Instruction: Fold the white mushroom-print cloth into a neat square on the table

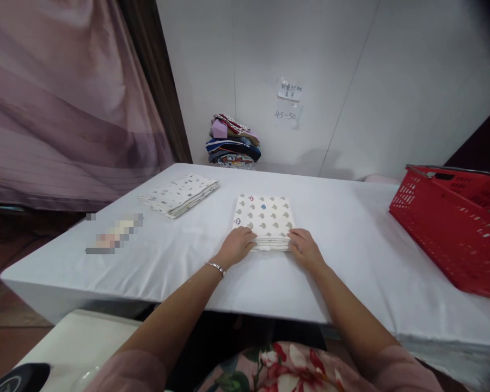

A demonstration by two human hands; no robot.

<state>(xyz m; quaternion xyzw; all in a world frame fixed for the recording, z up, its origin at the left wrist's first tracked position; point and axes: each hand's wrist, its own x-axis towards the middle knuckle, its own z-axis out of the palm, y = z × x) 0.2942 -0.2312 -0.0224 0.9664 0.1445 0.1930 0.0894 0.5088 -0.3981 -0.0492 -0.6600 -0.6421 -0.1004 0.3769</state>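
Note:
A folded white cloth (264,215) with grey, red and blue prints lies on the white-covered table (179,267), its stacked layers showing at the near edge. My left hand (237,245), with a silver bracelet at the wrist, grips its near left corner, fingers on top. The near right corner is gripped by my right hand (306,247), fingers over the edge. Another folded white cloth (182,193) with small dark prints rests farther back on the left, touched by neither hand.
A red plastic basket (449,234) stands on the table's right side. Behind the table is a pile of folded fabrics (233,144) against the wall. A blurred-out item (114,235) lies at the left. Pink curtain (65,98) hangs on the left.

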